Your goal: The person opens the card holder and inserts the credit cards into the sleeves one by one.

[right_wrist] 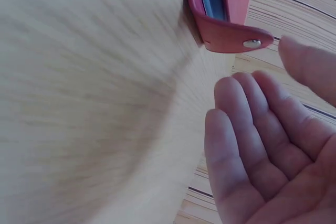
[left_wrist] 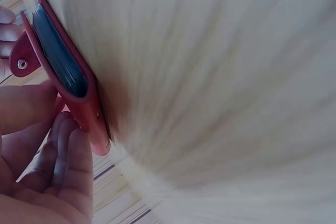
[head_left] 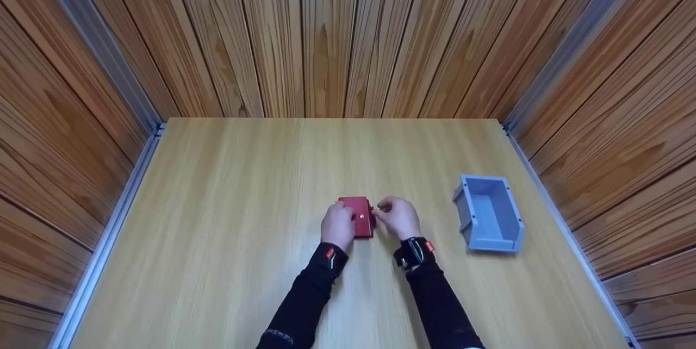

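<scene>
A small red snap-strap card holder (head_left: 360,217) lies on the table in the head view, in front of the person. Its strap (right_wrist: 231,36) is unfastened and sticks out on the right side, with a metal snap near its rounded end. Between the covers, a stack of bluish sleeves (left_wrist: 59,51) shows in the left wrist view. My left hand (head_left: 338,225) holds the card holder from the left, thumb over the upper cover and fingers along the spine. My right hand (head_left: 401,218) is at the strap's tip, thumb close to it and fingers loosely bent, with nothing between them.
A blue-grey open-front plastic bin (head_left: 492,244) stands on the right part of the wooden table (head_left: 217,202). Wood-plank walls (head_left: 326,39) with metal corner rails (head_left: 109,218) enclose the table at the back and both sides.
</scene>
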`<state>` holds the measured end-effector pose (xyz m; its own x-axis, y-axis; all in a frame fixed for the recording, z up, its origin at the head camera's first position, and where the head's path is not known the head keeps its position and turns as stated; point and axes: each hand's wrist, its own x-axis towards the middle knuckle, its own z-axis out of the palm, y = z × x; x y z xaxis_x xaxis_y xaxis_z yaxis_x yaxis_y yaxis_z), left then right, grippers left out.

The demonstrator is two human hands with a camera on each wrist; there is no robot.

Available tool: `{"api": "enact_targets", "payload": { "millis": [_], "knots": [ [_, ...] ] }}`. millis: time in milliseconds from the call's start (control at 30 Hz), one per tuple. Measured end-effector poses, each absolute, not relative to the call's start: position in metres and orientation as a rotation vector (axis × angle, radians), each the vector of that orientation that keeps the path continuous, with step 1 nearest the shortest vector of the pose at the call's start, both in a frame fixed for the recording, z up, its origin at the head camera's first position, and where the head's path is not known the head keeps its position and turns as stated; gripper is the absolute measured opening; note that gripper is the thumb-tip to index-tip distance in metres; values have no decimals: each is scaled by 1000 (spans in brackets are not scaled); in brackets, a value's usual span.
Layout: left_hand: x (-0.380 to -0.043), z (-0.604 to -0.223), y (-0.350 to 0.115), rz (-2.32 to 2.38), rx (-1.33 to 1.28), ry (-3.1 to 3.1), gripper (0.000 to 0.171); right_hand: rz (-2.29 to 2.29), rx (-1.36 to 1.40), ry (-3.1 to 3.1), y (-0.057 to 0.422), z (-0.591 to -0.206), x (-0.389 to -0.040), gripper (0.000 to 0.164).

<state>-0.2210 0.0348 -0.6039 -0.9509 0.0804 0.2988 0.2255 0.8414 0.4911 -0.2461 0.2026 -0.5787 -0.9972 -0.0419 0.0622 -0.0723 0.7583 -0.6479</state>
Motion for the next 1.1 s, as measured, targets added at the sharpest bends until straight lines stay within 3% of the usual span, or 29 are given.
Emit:
{"api": "enact_targets", "payload": {
  "millis": [267, 1100],
  "knots": [
    [-221, -601, 36, -789, -243, -2742, 6, 1086, 79, -2938, 196, -581, -246, 11],
    [-221, -605, 34, -815, -250, -2737, 5, 1027, 374, -2785, 180, -596, -245, 9]
  ]
}}
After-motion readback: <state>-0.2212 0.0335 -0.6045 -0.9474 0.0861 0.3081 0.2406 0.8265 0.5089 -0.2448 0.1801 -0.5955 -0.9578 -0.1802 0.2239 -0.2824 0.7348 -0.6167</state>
